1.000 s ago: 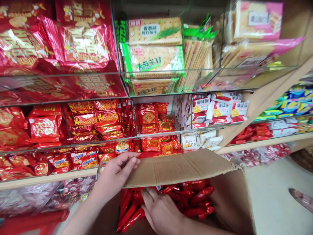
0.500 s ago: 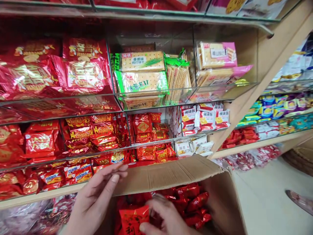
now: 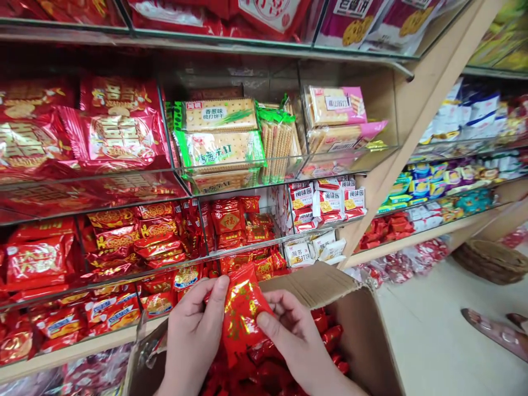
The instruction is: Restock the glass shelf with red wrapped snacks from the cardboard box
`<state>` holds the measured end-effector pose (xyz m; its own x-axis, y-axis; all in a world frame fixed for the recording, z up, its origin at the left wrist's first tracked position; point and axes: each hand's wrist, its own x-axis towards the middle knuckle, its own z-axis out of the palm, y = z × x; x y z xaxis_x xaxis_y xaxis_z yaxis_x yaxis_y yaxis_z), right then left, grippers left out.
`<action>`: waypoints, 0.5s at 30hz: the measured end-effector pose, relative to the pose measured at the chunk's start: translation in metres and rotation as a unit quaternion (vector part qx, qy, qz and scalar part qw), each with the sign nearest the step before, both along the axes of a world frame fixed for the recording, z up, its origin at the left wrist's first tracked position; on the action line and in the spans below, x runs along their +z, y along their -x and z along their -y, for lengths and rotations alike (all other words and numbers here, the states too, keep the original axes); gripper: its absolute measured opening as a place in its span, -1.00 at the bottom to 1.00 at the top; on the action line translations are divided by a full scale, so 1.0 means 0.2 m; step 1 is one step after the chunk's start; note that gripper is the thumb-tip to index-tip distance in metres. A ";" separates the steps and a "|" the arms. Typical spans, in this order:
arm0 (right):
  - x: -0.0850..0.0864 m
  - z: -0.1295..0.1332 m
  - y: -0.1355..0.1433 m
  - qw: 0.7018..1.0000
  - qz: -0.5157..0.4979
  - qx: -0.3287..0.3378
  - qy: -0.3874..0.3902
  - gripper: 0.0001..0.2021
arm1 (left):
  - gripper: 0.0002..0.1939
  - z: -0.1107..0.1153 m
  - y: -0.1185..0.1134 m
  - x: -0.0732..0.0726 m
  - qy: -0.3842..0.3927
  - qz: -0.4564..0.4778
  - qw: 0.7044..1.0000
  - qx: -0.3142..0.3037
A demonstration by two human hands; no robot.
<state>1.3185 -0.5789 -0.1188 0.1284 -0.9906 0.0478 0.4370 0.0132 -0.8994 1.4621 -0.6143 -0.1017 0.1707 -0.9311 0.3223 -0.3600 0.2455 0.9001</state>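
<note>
Between my two hands is a red snack packet [image 3: 244, 316] with gold print, held tilted above an open cardboard box. My left hand [image 3: 196, 324] pinches its upper left edge between thumb and fingers. On its right edge, my right hand [image 3: 295, 335] grips with the thumb pressed on the front. The cardboard box [image 3: 367, 335] stands below, its far flap raised toward the shelf. More red packets [image 3: 264, 371] lie heaped inside it, partly hidden by my hands.
Ahead are glass-fronted shelves with red packets [image 3: 35, 261], green-wrapped crackers [image 3: 218, 148] and white-and-red packets [image 3: 328, 201]. A slanting wooden upright [image 3: 406, 148] parts them from more shelves at right. A wicker basket [image 3: 489, 261] and a person's sandalled foot [image 3: 493, 333] are on the floor.
My right hand has lifted the red packet up out of the box. My left hand, free before, now grips its edge too. The view has shifted to the right.
</note>
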 end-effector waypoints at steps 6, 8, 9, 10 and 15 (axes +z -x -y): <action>0.03 0.01 0.05 0.992 -0.115 0.054 0.026 -0.80 | -0.80 0.00 -0.04 0.03 0.077 0.076 0.993 -0.047; 0.09 0.05 0.10 0.974 -0.207 0.051 0.075 -0.82 | -0.82 -0.01 -0.08 0.07 0.111 0.125 0.983 -0.081; 0.12 0.09 0.12 0.961 -0.257 0.030 0.101 -0.83 | -0.78 -0.01 -0.11 0.08 0.114 0.142 0.979 -0.088; 0.15 0.15 0.15 0.945 -0.303 -0.001 0.120 -0.85 | -0.74 -0.01 -0.15 0.09 0.111 0.154 0.978 -0.084; 0.24 0.61 0.19 0.850 -0.500 -0.133 0.103 -0.86 | -0.68 0.04 -0.30 0.01 0.061 0.179 0.981 -0.038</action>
<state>1.2799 -0.7013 -0.0718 -0.0202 -0.9746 0.2229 -0.5839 -0.1695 -0.7939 1.5213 -0.6218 -0.0991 -0.0425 -0.8874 0.4591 -0.6246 0.3822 0.6810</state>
